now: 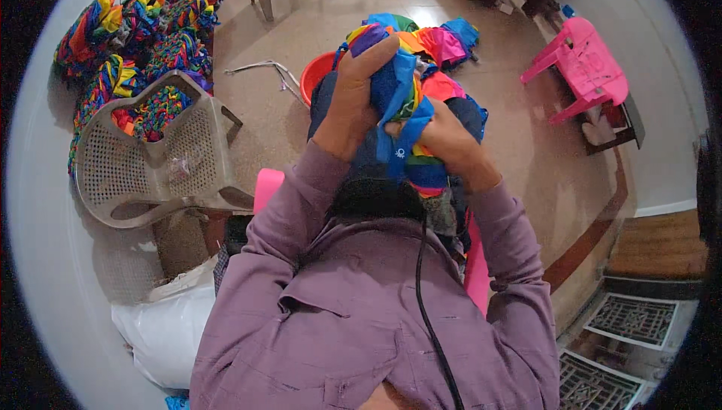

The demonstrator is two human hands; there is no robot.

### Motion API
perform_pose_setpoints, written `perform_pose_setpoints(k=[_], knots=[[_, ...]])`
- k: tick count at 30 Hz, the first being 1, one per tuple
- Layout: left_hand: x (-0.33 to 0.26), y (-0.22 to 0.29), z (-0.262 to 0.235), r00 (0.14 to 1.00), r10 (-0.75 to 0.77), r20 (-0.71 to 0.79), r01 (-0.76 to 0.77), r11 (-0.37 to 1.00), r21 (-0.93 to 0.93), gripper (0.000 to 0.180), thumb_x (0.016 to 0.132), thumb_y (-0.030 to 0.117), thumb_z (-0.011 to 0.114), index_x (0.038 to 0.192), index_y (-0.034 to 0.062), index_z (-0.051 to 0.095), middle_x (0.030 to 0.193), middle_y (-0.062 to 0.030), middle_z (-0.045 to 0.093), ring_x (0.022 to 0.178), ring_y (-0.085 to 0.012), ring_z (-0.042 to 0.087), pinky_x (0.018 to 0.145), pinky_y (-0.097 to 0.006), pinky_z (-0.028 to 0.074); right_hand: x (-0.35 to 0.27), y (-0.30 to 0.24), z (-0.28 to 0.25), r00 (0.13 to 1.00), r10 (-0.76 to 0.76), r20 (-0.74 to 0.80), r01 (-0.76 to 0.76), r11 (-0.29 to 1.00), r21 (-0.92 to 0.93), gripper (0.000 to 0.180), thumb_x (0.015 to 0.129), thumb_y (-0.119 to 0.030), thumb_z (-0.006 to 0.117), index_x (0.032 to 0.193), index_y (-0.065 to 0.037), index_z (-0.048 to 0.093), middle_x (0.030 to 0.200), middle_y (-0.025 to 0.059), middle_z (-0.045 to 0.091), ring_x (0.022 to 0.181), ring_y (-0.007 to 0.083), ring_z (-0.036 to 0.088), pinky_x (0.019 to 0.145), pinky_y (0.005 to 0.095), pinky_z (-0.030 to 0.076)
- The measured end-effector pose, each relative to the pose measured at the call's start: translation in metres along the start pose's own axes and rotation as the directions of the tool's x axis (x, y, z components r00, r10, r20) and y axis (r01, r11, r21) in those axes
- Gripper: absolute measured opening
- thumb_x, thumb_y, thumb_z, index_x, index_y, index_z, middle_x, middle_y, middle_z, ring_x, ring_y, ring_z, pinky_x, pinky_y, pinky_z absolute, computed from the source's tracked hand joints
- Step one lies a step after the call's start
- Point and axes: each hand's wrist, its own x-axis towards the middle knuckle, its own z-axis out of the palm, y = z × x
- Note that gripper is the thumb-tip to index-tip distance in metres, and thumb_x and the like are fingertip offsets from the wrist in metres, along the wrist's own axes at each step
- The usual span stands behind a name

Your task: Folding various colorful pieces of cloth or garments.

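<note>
Above my lap, a folded rainbow-coloured umbrella is held between both hands. My left hand is closed around its left side, thumb up along the cloth. Lower down, on the right, my right hand is closed on the bunched cloth, next to a blue strap with a small white mark that hangs down the front. The hand and cloth hide the right fingertips in part. Just beyond lies more rainbow cloth, with folds of blue, orange and pink, partly behind the held umbrella.
A red tub stands beyond my left hand. To the left are a grey plastic chair and tall stacks of rainbow bundles. A pink stool stands at the far right. A pale cord lies on the floor; a white sack sits lower left.
</note>
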Motion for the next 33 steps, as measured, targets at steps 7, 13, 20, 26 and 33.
perform_pose_setpoints(k=[7,13,20,26,33], knots=[[0.003,0.002,0.003,0.989,0.119,-0.084,-0.107,0.985,0.136,0.015,0.092,0.020,0.075,0.100,0.0090,0.069,0.086,-0.0016,0.069,0.071,-0.0132,0.069,0.066,-0.028,0.057,-0.001,0.007,0.020,0.915,-0.318,-0.247,0.235,0.920,-0.314,0.034,0.104,-0.030,0.064,0.124,-0.003,0.063,0.091,-0.0003,0.068,0.081,0.0098,0.061,0.074,0.0289,0.051],[0.005,-0.001,0.001,0.988,0.126,-0.090,-0.112,0.984,0.140,0.014,0.091,0.017,0.077,0.099,0.0087,0.069,0.084,-0.0004,0.069,0.069,-0.0128,0.069,0.064,-0.027,0.055,-0.007,0.000,0.024,0.819,-0.492,-0.295,0.320,0.819,-0.477,0.044,0.111,-0.040,0.047,0.118,-0.001,0.065,0.076,0.0047,0.062,0.072,0.0100,0.058,0.064,0.0311,0.048],[0.009,-0.009,-0.006,0.980,0.157,-0.124,-0.135,0.977,0.167,0.015,0.089,0.015,0.080,0.098,0.0078,0.070,0.085,0.0019,0.068,0.071,-0.0093,0.066,0.065,-0.025,0.052,-0.006,0.004,0.026,0.769,-0.547,-0.331,0.340,0.789,-0.513,0.046,0.112,-0.039,0.041,0.115,-0.001,0.067,0.075,0.0099,0.062,0.073,0.0145,0.061,0.064,0.0342,0.050],[0.011,-0.011,-0.008,0.965,0.191,-0.179,-0.149,0.963,0.222,0.022,0.086,0.017,0.084,0.102,0.0075,0.072,0.089,0.0023,0.070,0.074,-0.0066,0.065,0.066,-0.024,0.051,-0.009,0.010,0.033,0.714,-0.615,-0.333,0.221,0.650,-0.727,0.035,0.105,-0.021,0.053,0.130,0.003,0.061,0.096,0.0233,0.071,0.093,0.0351,0.073,0.080,0.0412,0.055],[0.019,-0.022,-0.023,0.960,0.153,-0.234,-0.109,0.976,0.190,0.027,0.086,0.022,0.086,0.104,0.0080,0.072,0.092,0.0020,0.070,0.076,-0.0073,0.065,0.068,-0.025,0.053,-0.006,0.018,0.035,0.780,-0.561,-0.277,0.244,0.680,-0.691,0.048,0.092,-0.014,0.063,0.137,0.003,0.055,0.112,0.0285,0.068,0.110,0.0439,0.067,0.096,0.0463,0.052]])
